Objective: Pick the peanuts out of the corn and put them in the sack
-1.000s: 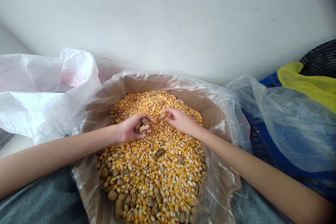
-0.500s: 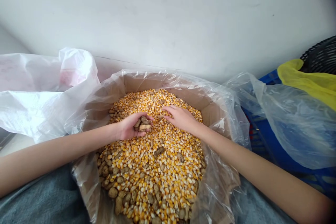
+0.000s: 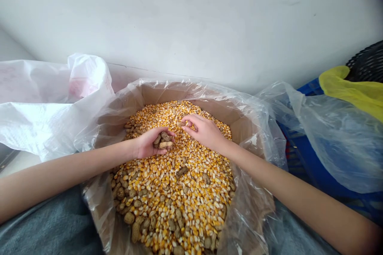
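Note:
My left hand (image 3: 150, 142) is cupped palm up over the corn, its fingers curled round several unshelled peanuts (image 3: 165, 144). To its right, my right hand (image 3: 201, 130) is closed in a pinch, with a peanut (image 3: 181, 124) at its fingertips. Both hands are above yellow and white corn kernels (image 3: 191, 183) that fill a cardboard box (image 3: 158, 94) lined with clear plastic (image 3: 254, 107). More peanuts lie among the kernels, thickest at the near left (image 3: 136, 229), with a dark one (image 3: 182, 172) near the middle.
A white woven sack (image 3: 38, 123) stands at the left. To the right are a blue crate (image 3: 308, 155) partly under clear plastic, a yellow bag (image 3: 350, 89) and a black basket (image 3: 366, 63). A pale wall (image 3: 191, 24) rises behind the box.
My right hand has lifted slightly, and its fingers have closed on a peanut from the corn. My left hand has stayed nearly still with its peanuts.

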A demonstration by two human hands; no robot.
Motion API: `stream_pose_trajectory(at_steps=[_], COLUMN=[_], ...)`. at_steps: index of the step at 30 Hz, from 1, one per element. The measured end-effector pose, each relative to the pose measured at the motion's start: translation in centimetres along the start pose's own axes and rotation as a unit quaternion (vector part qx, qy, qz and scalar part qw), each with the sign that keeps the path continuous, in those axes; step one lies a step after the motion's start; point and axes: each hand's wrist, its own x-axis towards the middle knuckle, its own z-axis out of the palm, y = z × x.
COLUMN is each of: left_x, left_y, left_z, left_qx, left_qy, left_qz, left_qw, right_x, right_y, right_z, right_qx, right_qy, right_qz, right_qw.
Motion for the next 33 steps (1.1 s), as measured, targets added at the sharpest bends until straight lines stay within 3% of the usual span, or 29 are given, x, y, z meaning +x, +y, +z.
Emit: stream_pose_trajectory(at_steps=[5, 9, 14, 18, 20, 24, 29, 33], left_x=[0.1, 0.0, 0.1, -0.1, -0.2, -0.2, 0.0, -0.1], left_y=[-0.1, -0.1, -0.3, -0.2, -0.1, 0.0, -0.1, -0.1], left_z=[0.1, 0.3, 0.2, 0.2, 0.2, 0.2, 0.1, 0.1], left_qx=[-0.010, -0.013, -0.013, -0.010, -0.002, 0.009, 0.013, 0.015], left_qy=[0.003, -0.002, 0.001, -0.007, -0.017, -0.012, -0.001, 0.003], left_qz=[-0.006, -0.012, -0.016, -0.015, -0.011, -0.013, -0.013, -0.011], left_qw=[1.000, 1.000, 1.000, 1.000, 1.000, 1.000, 1.000, 1.000], right_x=[0.2, -0.2, -0.2, 0.6, 0.9, 0.4, -0.4, -0.1], right_y=[-3.1, -4.1, -4.4, -2.5, -0.7, 2.7, 3.5, 3.1], right_z=[-0.6, 0.3, 0.2, -1.1, -1.5, -1.0, 0.7, 0.6], right_qx=[-0.009, -0.067, -0.053, -0.011, -0.020, -0.092, -0.165, -0.185], right_qy=[-0.003, -0.024, -0.034, -0.039, -0.089, -0.244, -0.251, -0.242], right_qz=[-0.132, -0.167, -0.135, -0.054, 0.004, 0.082, 0.066, 0.054], right_qw=[0.991, 0.983, 0.989, 0.998, 0.996, 0.962, 0.952, 0.951])
